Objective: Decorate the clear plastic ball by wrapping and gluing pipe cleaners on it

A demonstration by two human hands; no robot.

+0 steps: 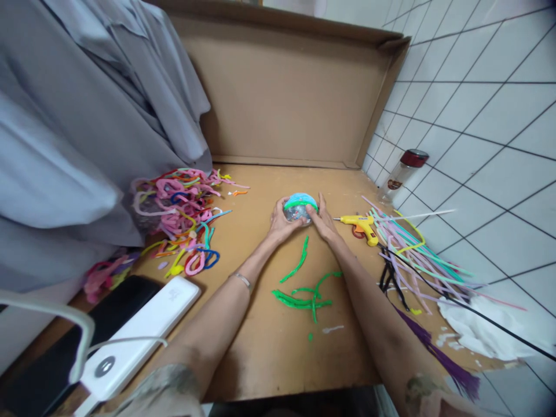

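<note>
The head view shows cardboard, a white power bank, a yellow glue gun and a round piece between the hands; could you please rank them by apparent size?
1. Cardboard
2. Power bank, perhaps enlarged by nearness
3. Glue gun and round piece: too alike to rank

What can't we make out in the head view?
- Round piece: sides partly covered by the left hand and right hand; underside out of sight.
- Black cord: far end cut off by the right edge.
- Label on the red-lidded jar: print too small and blurred.
- Black slab: partly hidden by the white device.
</note>
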